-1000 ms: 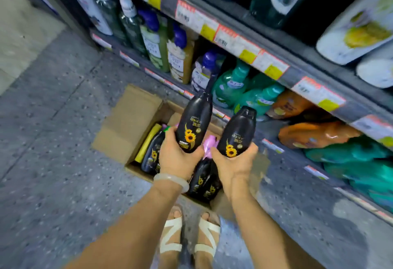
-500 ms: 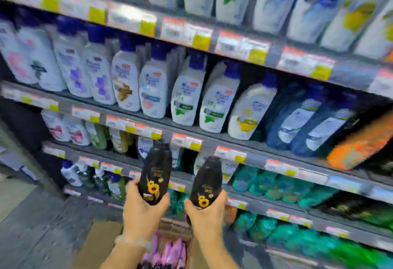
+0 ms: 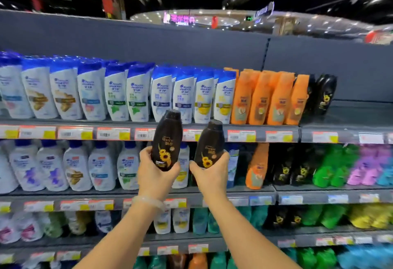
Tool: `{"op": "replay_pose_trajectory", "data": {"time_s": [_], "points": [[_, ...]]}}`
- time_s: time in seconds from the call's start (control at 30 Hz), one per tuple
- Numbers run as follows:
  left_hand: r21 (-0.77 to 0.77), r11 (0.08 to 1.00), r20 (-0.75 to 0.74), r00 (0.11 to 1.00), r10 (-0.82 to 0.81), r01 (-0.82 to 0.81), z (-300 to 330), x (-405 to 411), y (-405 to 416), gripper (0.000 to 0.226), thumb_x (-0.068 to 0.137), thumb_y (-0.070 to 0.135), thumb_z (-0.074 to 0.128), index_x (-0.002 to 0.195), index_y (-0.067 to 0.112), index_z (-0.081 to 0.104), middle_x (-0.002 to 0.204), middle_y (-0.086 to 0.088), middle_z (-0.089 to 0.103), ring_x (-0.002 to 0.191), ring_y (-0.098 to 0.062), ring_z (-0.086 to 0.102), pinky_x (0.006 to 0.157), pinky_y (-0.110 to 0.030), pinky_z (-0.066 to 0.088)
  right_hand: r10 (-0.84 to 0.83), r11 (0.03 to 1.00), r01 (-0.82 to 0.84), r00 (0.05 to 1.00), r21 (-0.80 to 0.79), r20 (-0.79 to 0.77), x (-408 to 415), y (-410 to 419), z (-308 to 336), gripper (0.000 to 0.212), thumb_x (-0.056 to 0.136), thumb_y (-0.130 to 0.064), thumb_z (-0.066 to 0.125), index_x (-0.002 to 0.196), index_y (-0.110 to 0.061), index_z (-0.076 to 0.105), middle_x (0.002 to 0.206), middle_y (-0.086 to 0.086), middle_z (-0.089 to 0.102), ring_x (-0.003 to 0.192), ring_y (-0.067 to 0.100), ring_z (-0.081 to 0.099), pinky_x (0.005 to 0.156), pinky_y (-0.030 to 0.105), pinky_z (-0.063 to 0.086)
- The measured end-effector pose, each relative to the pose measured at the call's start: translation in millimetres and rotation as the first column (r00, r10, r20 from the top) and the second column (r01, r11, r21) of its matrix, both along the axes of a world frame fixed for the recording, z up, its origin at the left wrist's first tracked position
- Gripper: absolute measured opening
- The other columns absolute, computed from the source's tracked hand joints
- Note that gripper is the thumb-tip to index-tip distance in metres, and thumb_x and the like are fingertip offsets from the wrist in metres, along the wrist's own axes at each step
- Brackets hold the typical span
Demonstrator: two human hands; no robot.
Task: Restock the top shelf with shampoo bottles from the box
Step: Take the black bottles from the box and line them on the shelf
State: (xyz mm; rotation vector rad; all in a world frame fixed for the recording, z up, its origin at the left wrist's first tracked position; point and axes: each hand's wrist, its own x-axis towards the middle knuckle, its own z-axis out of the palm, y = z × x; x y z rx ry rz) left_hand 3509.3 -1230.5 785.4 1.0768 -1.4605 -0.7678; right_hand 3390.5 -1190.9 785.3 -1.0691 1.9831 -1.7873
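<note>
The left hand (image 3: 156, 174) grips a black bottle (image 3: 167, 140) by its lower half, fingers curled round the base, cap up and leaning slightly right. The right hand (image 3: 209, 172) grips a second black bottle (image 3: 209, 143) the same way, just beside the first and a little lower. Both bear a sunflower label and are held in front of the rack, their caps level with the price strip of the top shelf (image 3: 344, 120). A pale bracelet (image 3: 147, 200) circles the left wrist.

On the top shelf stand white bottles with blue caps (image 3: 136, 94), then orange bottles (image 3: 270, 98), then 2 black sunflower bottles (image 3: 324, 94) at the row's right end; right of them the shelf is bare. The box is out of view. Lower shelves hold white, orange, black, green and purple bottles.
</note>
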Motion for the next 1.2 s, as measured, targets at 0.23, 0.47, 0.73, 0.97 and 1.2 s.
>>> {"op": "replay_pose_trajectory", "data": {"time_s": [0.23, 0.47, 0.73, 0.97, 1.2], "points": [[-0.070, 0.997, -0.056, 0.998, -0.040, 0.036, 36, -89, 18, 0.050, 0.069, 0.019, 0.078, 0.097, 0.029, 0.037, 0.084, 0.011, 0.057, 0.070, 0.002, 0.058, 0.052, -0.012, 0.039, -0.030, 0.997, 0.027, 0.999, -0.074, -0.036, -83, 17, 43, 0.063, 0.067, -0.028, 0.079, 0.098, -0.029, 0.024, 0.094, -0.005, 0.045, 0.085, 0.017, 0.053, 0.062, 0.022, 0.041], [-0.081, 0.996, -0.114, 0.992, -0.051, 0.042, 49, -204, 48, 0.051, 0.069, 0.018, 0.078, 0.100, 0.025, 0.039, 0.081, 0.015, 0.055, 0.064, 0.008, 0.056, 0.049, -0.011, 0.038, -0.038, 0.998, 0.032, 0.995, -0.062, -0.088, -199, 50, 57, 0.053, 0.066, -0.027, 0.078, 0.092, -0.026, 0.032, 0.089, -0.003, 0.051, 0.079, 0.015, 0.056, 0.057, 0.023, 0.046], [-0.118, 0.967, -0.123, 0.963, -0.238, 0.224, 70, -326, 72, 0.053, 0.068, 0.017, 0.078, 0.102, 0.028, 0.038, 0.084, 0.013, 0.056, 0.070, 0.017, 0.055, 0.055, 0.000, 0.040, -0.194, 0.977, 0.186, 0.978, -0.108, -0.074, -328, 86, 77, 0.058, 0.064, -0.022, 0.081, 0.100, -0.023, 0.035, 0.094, 0.001, 0.056, 0.078, 0.014, 0.056, 0.054, 0.017, 0.038], [-0.128, 0.921, -0.139, 0.913, -0.384, 0.368, 86, -406, 66, 0.054, 0.069, 0.023, 0.078, 0.104, 0.029, 0.037, 0.092, 0.011, 0.058, 0.081, 0.004, 0.059, 0.064, -0.009, 0.044, -0.333, 0.933, 0.328, 0.943, -0.151, -0.013, -409, 85, 96, 0.062, 0.065, -0.021, 0.081, 0.105, -0.021, 0.033, 0.099, 0.004, 0.055, 0.087, 0.021, 0.057, 0.073, 0.031, 0.043], [-0.137, 0.918, -0.154, 0.908, -0.391, 0.372, 88, -458, 53, 0.053, 0.070, 0.020, 0.078, 0.105, 0.022, 0.039, 0.090, 0.009, 0.056, 0.074, 0.019, 0.054, 0.059, 0.001, 0.041, -0.313, 0.933, 0.300, 0.949, -0.199, -0.041, -473, 54, 113, 0.062, 0.066, -0.022, 0.080, 0.104, -0.022, 0.031, 0.098, 0.001, 0.052, 0.083, 0.016, 0.054, 0.057, 0.018, 0.038]]}}
